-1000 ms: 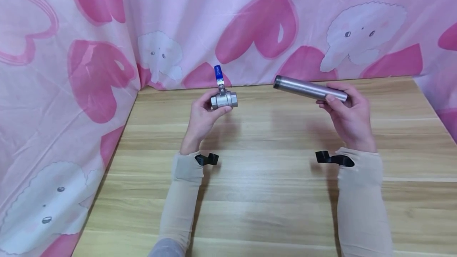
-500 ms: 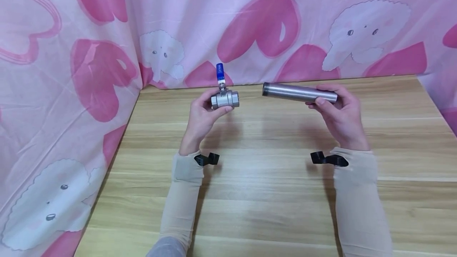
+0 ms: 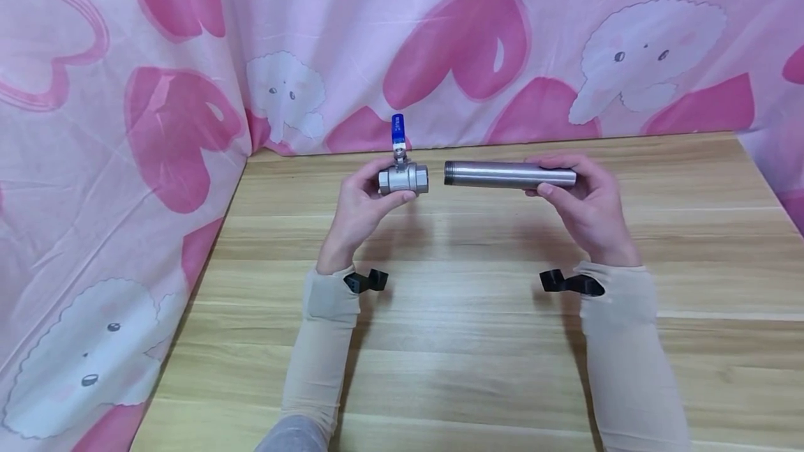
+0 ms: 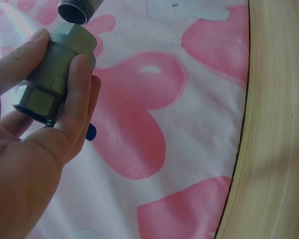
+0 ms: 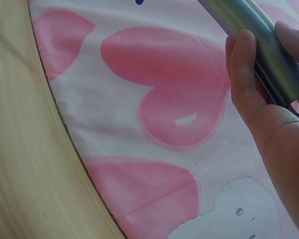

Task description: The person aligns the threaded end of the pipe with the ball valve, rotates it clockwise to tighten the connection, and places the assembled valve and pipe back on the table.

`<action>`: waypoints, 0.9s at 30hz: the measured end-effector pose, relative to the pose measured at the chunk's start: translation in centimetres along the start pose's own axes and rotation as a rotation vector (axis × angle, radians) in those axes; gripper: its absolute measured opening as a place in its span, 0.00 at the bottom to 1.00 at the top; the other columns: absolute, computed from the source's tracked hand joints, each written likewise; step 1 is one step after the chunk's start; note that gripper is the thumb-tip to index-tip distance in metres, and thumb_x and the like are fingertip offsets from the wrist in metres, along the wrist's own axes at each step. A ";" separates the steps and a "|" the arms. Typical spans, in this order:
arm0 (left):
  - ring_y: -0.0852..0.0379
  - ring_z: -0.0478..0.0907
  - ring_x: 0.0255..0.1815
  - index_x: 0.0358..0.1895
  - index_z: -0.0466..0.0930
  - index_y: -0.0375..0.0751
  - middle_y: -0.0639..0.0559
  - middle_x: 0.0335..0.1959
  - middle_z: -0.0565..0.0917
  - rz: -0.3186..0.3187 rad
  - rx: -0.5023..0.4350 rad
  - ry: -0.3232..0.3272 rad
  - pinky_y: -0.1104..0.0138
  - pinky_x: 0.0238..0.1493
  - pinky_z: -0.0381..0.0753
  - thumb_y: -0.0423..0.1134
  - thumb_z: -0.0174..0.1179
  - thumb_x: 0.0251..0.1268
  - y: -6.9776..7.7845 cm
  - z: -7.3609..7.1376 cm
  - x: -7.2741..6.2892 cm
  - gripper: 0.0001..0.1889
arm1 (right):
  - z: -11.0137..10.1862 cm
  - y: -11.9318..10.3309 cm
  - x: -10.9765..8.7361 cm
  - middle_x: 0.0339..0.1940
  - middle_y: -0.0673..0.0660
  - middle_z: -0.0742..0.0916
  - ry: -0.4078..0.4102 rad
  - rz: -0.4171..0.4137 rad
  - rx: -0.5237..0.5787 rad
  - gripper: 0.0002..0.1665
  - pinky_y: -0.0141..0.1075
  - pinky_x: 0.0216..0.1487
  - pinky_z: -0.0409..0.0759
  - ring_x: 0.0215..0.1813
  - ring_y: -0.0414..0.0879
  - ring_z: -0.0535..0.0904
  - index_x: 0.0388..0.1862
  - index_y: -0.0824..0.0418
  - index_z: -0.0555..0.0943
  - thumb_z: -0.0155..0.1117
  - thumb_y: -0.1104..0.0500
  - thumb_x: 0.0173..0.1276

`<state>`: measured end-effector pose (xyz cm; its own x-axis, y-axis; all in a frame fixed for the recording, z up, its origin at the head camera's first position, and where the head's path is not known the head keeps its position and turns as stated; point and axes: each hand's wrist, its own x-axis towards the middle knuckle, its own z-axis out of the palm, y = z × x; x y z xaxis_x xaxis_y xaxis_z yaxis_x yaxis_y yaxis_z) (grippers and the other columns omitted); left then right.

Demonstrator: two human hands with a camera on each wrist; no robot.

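Observation:
My left hand (image 3: 358,211) grips a steel ball valve (image 3: 402,178) between thumb and fingers, its blue lever handle (image 3: 398,129) pointing up and away. To the right, my right hand (image 3: 590,208) holds a steel pipe (image 3: 490,174) near its plain end. The pipe's threaded end faces the valve's hex opening across a small gap, the two roughly in line. In the left wrist view the threads (image 4: 78,11) show just beyond the valve body (image 4: 52,74). The right wrist view has fingers and thumb around the pipe (image 5: 269,50), with its threaded end out of frame.
Beneath both hands lies a wood-grain table (image 3: 465,340). A pink cloth (image 3: 452,40) with hearts and white cartoon figures hangs along the back and left edges. Black straps (image 3: 571,282) stick out at both wrists.
My right hand has brought the pipe leftward and levelled it, narrowing the gap to the valve. The left hand with the valve has shifted slightly right.

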<state>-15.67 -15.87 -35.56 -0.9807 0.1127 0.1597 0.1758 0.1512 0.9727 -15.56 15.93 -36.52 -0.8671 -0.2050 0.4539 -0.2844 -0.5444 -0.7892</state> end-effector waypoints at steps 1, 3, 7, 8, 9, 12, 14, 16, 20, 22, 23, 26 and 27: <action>0.50 0.78 0.50 0.60 0.77 0.41 0.42 0.56 0.79 0.002 0.003 -0.004 0.62 0.52 0.81 0.30 0.72 0.50 0.0 0.0 0.0 0.30 | 0.1 0.0 0.0 0.53 0.72 0.82 -0.005 0.002 -0.002 0.21 0.40 0.50 0.84 0.51 0.55 0.82 0.52 0.83 0.72 0.48 0.87 0.59; 0.50 0.78 0.50 0.60 0.76 0.41 0.42 0.56 0.79 0.010 0.007 -0.014 0.59 0.52 0.81 0.30 0.72 0.50 0.1 0.0 0.0 0.30 | 0.2 0.1 0.0 0.54 0.72 0.82 -0.003 0.003 -0.026 0.21 0.40 0.50 0.84 0.52 0.55 0.82 0.52 0.83 0.72 0.48 0.87 0.59; 0.50 0.78 0.48 0.60 0.77 0.41 0.41 0.55 0.79 0.023 0.011 -0.022 0.58 0.50 0.82 0.30 0.72 0.50 0.2 0.1 0.0 0.30 | 0.3 0.2 0.0 0.54 0.70 0.82 0.008 0.019 -0.092 0.20 0.39 0.51 0.84 0.52 0.54 0.82 0.51 0.82 0.73 0.51 0.86 0.59; 0.50 0.78 0.48 0.60 0.77 0.41 0.41 0.55 0.79 0.027 0.013 -0.024 0.59 0.50 0.82 0.30 0.72 0.50 0.2 0.1 -0.1 0.30 | 0.3 0.2 0.0 0.54 0.69 0.82 0.013 0.023 -0.111 0.20 0.39 0.51 0.84 0.52 0.54 0.82 0.51 0.82 0.73 0.51 0.86 0.59; 0.50 0.78 0.48 0.60 0.77 0.41 0.41 0.55 0.79 0.029 0.013 -0.025 0.60 0.49 0.82 0.30 0.72 0.50 0.2 0.1 -0.1 0.30 | 0.4 0.3 0.0 0.54 0.69 0.82 0.014 0.027 -0.124 0.20 0.39 0.51 0.84 0.52 0.54 0.82 0.51 0.82 0.73 0.52 0.85 0.59; 0.51 0.77 0.47 0.59 0.77 0.42 0.42 0.54 0.79 0.034 0.011 -0.026 0.64 0.47 0.82 0.30 0.73 0.49 0.2 0.1 -0.1 0.29 | 0.5 0.4 -0.1 0.54 0.67 0.82 0.015 0.038 -0.156 0.19 0.39 0.51 0.83 0.53 0.53 0.82 0.51 0.82 0.73 0.54 0.85 0.59; 0.51 0.77 0.46 0.59 0.77 0.41 0.41 0.53 0.79 0.039 0.006 -0.026 0.66 0.46 0.82 0.30 0.73 0.49 0.2 0.2 -0.1 0.29 | 0.5 0.4 -0.1 0.54 0.65 0.83 0.016 0.042 -0.174 0.19 0.39 0.51 0.83 0.54 0.53 0.81 0.51 0.82 0.73 0.54 0.84 0.59; 0.51 0.77 0.46 0.59 0.77 0.40 0.41 0.53 0.79 0.039 -0.001 -0.025 0.66 0.46 0.82 0.29 0.72 0.49 0.2 0.2 -0.2 0.29 | 0.6 0.4 -0.1 0.54 0.65 0.83 0.020 0.046 -0.190 0.19 0.38 0.51 0.83 0.55 0.53 0.81 0.50 0.81 0.74 0.55 0.84 0.59; 0.51 0.77 0.46 0.59 0.77 0.40 0.41 0.54 0.79 0.038 0.000 -0.022 0.66 0.47 0.82 0.29 0.72 0.50 0.2 0.1 -0.2 0.29 | 0.7 0.5 -0.1 0.53 0.65 0.83 0.020 0.038 -0.198 0.18 0.38 0.50 0.84 0.55 0.54 0.80 0.49 0.82 0.74 0.56 0.84 0.58; 0.52 0.77 0.46 0.59 0.77 0.40 0.41 0.54 0.79 0.041 0.001 -0.021 0.66 0.46 0.82 0.29 0.72 0.49 0.2 0.2 -0.2 0.29 | 0.8 0.5 -0.1 0.53 0.65 0.83 0.017 0.033 -0.201 0.18 0.38 0.50 0.84 0.55 0.54 0.80 0.49 0.82 0.73 0.56 0.85 0.58; 0.52 0.77 0.45 0.59 0.77 0.40 0.41 0.53 0.79 0.045 0.000 -0.022 0.67 0.45 0.82 0.29 0.72 0.49 0.2 0.2 -0.2 0.29 | 0.8 0.5 -0.1 0.53 0.65 0.83 0.017 0.032 -0.206 0.18 0.38 0.50 0.84 0.55 0.53 0.80 0.49 0.82 0.73 0.56 0.85 0.57; 0.53 0.77 0.44 0.58 0.77 0.39 0.41 0.53 0.79 0.056 -0.007 -0.025 0.68 0.44 0.81 0.28 0.72 0.49 0.2 0.2 -0.2 0.29 | 0.9 0.5 -0.1 0.53 0.64 0.83 0.020 0.038 -0.233 0.19 0.37 0.51 0.83 0.55 0.53 0.80 0.49 0.81 0.74 0.57 0.84 0.57; 0.53 0.77 0.44 0.58 0.77 0.38 0.41 0.52 0.79 0.058 -0.009 -0.026 0.69 0.44 0.81 0.28 0.72 0.49 0.2 0.2 -0.2 0.29 | 0.9 0.5 -0.1 0.54 0.63 0.83 0.022 0.041 -0.245 0.18 0.36 0.51 0.83 0.56 0.53 0.80 0.49 0.81 0.74 0.57 0.83 0.58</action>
<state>-15.42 -15.62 -35.39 -0.9664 0.1460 0.2117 0.2313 0.1344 0.9635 -15.25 14.91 -36.57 -0.8881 -0.2035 0.4122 -0.3369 -0.3217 -0.8849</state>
